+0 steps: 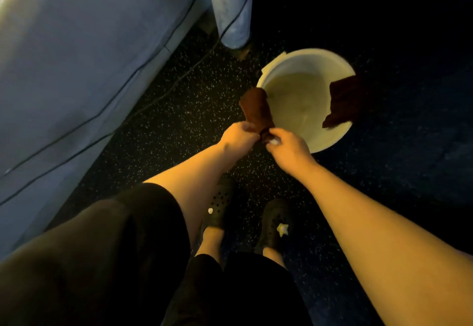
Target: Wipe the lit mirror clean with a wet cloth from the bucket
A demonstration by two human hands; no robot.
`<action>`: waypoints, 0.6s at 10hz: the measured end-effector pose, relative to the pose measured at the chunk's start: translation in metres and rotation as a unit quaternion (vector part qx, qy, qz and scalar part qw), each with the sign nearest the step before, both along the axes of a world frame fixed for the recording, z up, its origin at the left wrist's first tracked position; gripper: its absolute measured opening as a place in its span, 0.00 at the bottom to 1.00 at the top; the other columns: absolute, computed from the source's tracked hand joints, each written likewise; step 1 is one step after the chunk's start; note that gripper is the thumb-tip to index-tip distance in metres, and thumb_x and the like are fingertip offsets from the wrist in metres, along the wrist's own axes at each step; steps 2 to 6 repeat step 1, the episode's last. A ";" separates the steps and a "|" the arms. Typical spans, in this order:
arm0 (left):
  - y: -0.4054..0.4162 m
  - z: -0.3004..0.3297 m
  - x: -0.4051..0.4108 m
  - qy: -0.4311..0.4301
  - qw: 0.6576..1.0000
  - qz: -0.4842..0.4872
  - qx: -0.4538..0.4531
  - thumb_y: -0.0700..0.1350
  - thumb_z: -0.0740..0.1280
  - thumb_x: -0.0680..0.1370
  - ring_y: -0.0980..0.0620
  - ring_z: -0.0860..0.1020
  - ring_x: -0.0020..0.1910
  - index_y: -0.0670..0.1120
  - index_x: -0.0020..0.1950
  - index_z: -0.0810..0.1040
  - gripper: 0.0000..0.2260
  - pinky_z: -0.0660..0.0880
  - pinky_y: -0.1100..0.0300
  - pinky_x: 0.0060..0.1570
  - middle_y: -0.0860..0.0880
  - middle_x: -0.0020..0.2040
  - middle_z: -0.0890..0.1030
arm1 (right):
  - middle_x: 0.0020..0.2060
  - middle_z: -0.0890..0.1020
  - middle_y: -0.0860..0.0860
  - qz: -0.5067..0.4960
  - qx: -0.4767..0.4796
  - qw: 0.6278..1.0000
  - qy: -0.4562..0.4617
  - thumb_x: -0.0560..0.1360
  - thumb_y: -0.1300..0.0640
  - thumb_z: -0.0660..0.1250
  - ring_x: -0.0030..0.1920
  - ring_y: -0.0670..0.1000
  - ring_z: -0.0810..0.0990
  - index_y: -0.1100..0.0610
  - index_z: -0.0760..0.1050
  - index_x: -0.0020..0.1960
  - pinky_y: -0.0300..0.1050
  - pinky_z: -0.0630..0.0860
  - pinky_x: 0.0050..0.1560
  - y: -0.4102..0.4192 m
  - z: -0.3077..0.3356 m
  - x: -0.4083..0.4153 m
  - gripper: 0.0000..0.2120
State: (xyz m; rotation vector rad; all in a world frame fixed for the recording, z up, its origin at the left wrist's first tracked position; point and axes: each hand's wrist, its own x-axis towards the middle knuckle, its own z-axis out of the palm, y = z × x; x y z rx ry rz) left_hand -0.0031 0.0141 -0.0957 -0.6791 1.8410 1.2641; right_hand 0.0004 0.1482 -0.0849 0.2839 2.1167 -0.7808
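Both hands grip one end of a brown cloth (256, 110): the left hand (237, 137) and the right hand (286, 147) meet at the centre of the view with fingers curled round the bunched fabric, as if wringing it. From the hands the cloth extends toward 12 o'clock, its free end lying over the near-left rim of a white bucket (271, 69), which stands at about 1 o'clock from the hands. A second brown cloth (341, 101) is draped over the rim at the bucket's 3 o'clock. Pale water appears to fill the bucket's lower part; its depth cannot be told.

A dark speckled floor (179, 110) lies beneath, with a black cable (158, 96) running along it at 10 o'clock beside a pale blue-grey panel (76, 56). Dark perforated clogs (273, 220) stand at 6 o'clock. The mirror is not in view.

Risks, as judged: the grip sits over the floor rather than over the bucket, so wrung water would probably fall near the clogs and could reach the cable, leaving a slip or electrical hazard. An under-wrung cloth would likely streak the mirror. A careless pull could tip the bucket or dislodge the second cloth.
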 end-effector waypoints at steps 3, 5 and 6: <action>-0.010 0.043 0.022 -0.068 0.996 0.054 -0.020 0.46 0.66 0.80 0.51 0.72 0.27 0.43 0.41 0.76 0.10 0.68 0.61 0.27 0.45 0.33 0.75 | 0.56 0.81 0.56 -0.080 -0.002 0.996 -0.037 0.80 0.58 0.65 0.57 0.57 0.79 0.58 0.75 0.67 0.49 0.73 0.57 0.027 0.042 0.027 0.16; -0.010 0.043 0.022 -0.068 0.996 0.054 -0.020 0.46 0.66 0.80 0.51 0.72 0.27 0.43 0.41 0.76 0.10 0.68 0.61 0.27 0.45 0.33 0.75 | 0.56 0.81 0.56 -0.080 -0.002 0.996 -0.037 0.80 0.58 0.65 0.57 0.57 0.79 0.58 0.75 0.67 0.49 0.73 0.57 0.027 0.042 0.027 0.16; -0.010 0.043 0.022 -0.068 0.996 0.054 -0.020 0.46 0.66 0.80 0.51 0.72 0.27 0.43 0.41 0.76 0.10 0.68 0.61 0.27 0.45 0.33 0.75 | 0.56 0.81 0.56 -0.080 -0.002 0.996 -0.037 0.80 0.58 0.65 0.57 0.57 0.79 0.58 0.75 0.67 0.49 0.73 0.57 0.027 0.042 0.027 0.16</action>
